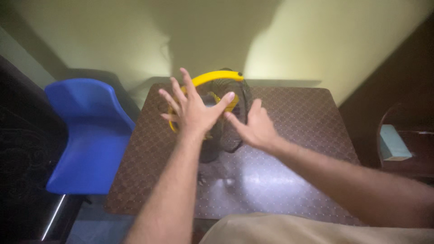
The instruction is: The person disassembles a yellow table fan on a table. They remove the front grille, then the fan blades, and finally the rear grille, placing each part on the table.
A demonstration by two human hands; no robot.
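Both hands, left [192,110] and right [255,129], open-gripped, reach the yellow-handled fan [228,113].

My left hand [193,108] covers most of the fan [228,119] behind it, so I can't see its middle or whether my palm touches the grille. My right hand [255,129] hides the fan's right side; its fingertips are lost against the dark mesh. Both hands are slightly blurred. The fan's base below my wrists is too dark to make out.
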